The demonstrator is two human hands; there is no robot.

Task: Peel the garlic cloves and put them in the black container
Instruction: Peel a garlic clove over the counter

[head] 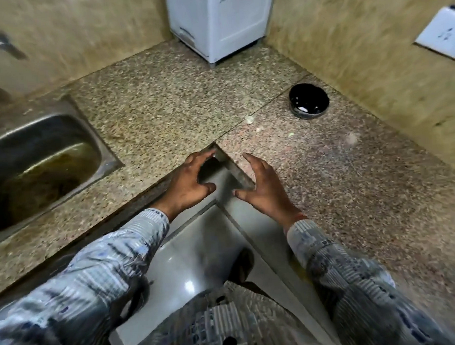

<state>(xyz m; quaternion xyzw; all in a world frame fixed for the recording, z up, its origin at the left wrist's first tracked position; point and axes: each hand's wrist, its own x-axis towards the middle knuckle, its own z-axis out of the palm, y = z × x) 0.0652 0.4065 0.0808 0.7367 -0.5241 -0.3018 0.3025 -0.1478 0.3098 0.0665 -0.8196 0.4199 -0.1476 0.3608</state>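
Note:
The black container (308, 100) stands on the granite counter (164, 101) at the far right, near the wall; something pale lies in its bottom. A few small pale garlic pieces lie on the counter: one (249, 119) left of the container and two smaller bits (258, 130) nearer me. My left hand (189, 185) and my right hand (265, 188) hover over the inner corner of the L-shaped counter, fingers spread, holding nothing. The picture is blurred by motion.
A steel sink (36, 166) is set in the counter at the left. A white appliance (219, 19) stands in the back corner. A wall socket plate (443, 35) sits on the right wall. Grey floor tiles (188, 253) show below my arms.

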